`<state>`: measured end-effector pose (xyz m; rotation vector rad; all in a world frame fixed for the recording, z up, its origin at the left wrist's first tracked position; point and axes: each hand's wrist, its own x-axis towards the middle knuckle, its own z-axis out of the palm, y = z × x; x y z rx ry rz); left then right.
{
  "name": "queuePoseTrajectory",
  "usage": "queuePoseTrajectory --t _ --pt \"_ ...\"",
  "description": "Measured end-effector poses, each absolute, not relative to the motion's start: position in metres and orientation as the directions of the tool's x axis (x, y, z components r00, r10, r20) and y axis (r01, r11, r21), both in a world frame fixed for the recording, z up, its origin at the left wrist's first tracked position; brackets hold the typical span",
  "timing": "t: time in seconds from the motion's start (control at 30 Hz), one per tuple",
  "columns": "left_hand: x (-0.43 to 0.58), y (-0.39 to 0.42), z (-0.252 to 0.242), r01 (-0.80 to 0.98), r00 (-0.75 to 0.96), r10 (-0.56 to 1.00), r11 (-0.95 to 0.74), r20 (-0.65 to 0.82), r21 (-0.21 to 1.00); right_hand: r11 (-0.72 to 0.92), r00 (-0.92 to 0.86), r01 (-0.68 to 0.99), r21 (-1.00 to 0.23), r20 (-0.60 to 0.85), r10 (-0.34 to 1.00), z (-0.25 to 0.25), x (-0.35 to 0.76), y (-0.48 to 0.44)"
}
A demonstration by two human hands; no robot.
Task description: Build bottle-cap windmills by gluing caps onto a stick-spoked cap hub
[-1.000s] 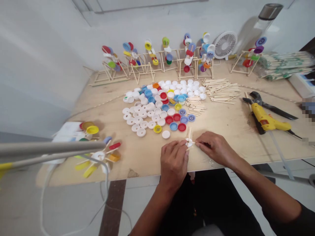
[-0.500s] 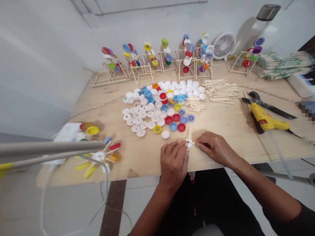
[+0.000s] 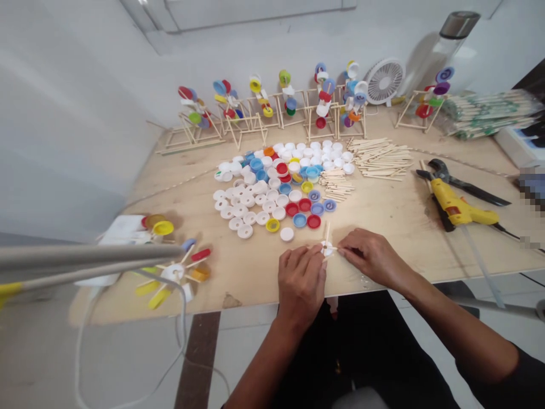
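1. Bottle cap (image 3: 327, 248), white and single, is held between both hands just above the near edge of a plywood tabletop (image 3: 251, 278); it is partly hidden by the fingers.
2. Craft sticks (image 3: 327, 230) are seen projecting from the cap, with three ends visible, though how they are joined to it cannot be told.
3. Left hand (image 3: 300, 284) is closed narrowly around the cap and sticks, with its fingers curled over them.
4. Right hand (image 3: 370, 258) is narrowed to a fingertip pinch on a stick at the cap's right side.
5. Bottle caps (image 3: 264, 193) are heaped beyond the hands, too many to count, mostly white with red, blue and yellow among them.
6. Stick piles, two in number, lie beside that heap: a larger one (image 3: 378, 159) and a smaller one (image 3: 336, 184).
7. Pinwheel stands, seven in number, are lined up along the far side of the table; one of them (image 3: 289, 96) is built from sticks and coloured caps.
8. Pinwheel (image 3: 174, 272), single and without a stand, is laid flat at the left of the table.
9. Glue gun (image 3: 453, 209), yellow, is placed at the right, touching a pair of pliers (image 3: 468, 190).
10. Desk fan (image 3: 385, 81), one clear bottle (image 3: 447, 57) and one wrapped stick bundle (image 3: 489, 113) are placed at the far right.
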<state>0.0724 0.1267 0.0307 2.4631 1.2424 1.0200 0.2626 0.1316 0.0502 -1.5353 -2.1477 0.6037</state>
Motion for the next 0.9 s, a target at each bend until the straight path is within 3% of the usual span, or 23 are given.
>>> queuePoseTrajectory --t 0.17,0.3,0.63,0.9 --pt "0.072 0.125 0.031 0.627 0.394 0.760 -0.633 0.517 0.454 0.295 -0.273 0.830 -0.473 0.116 0.955 0.055 0.262 0.125" --pt "0.071 0.124 0.032 0.629 0.384 0.760 -0.631 0.524 0.454 0.315 -0.228 0.881 -0.352 0.268 0.936 0.063 0.259 0.113" --pt "0.069 0.124 0.029 0.601 0.401 0.750 -0.649 0.526 0.466 0.418 -0.309 0.883 -0.213 0.408 0.859 0.054 0.235 0.105" --pt "0.070 0.124 0.030 0.617 0.396 0.753 -0.642 0.526 0.455 0.477 -0.351 0.844 -0.244 0.423 0.836 0.045 0.243 0.108"
